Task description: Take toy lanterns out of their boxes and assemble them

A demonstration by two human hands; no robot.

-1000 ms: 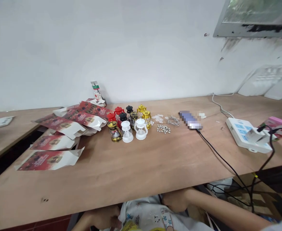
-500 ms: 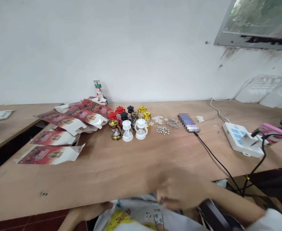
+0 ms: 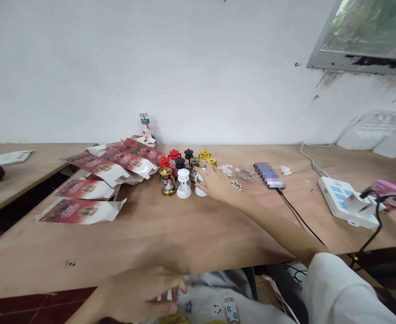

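Observation:
Out over the table, my right hand (image 3: 216,183) is at a small white lantern (image 3: 200,191), its fingers stretched and partly covering it. Whether they press on the lantern I cannot tell. A second white lantern (image 3: 183,184) stands upright just to the left. Around these are a bronze lantern (image 3: 168,183), another bronze one (image 3: 194,167), red lanterns (image 3: 174,156), black lanterns (image 3: 179,164) and gold lanterns (image 3: 204,155). My left hand (image 3: 144,290) hovers over the table's front edge and my lap, slightly blurred, with fingers apart and nothing in them.
Red printed cardboard boxes (image 3: 83,210) lie flattened and overlapping on the left. Right of the lanterns are small white pieces (image 3: 225,169), button-like discs (image 3: 236,184) and wire loops (image 3: 245,175). A phone (image 3: 268,175) on a black cable and a white power strip (image 3: 344,200) lie farther right.
My right hand has gone from the table's front edge forward to the white lantern. My left hand has risen from beside my lap to the table edge. The view has shifted slightly.

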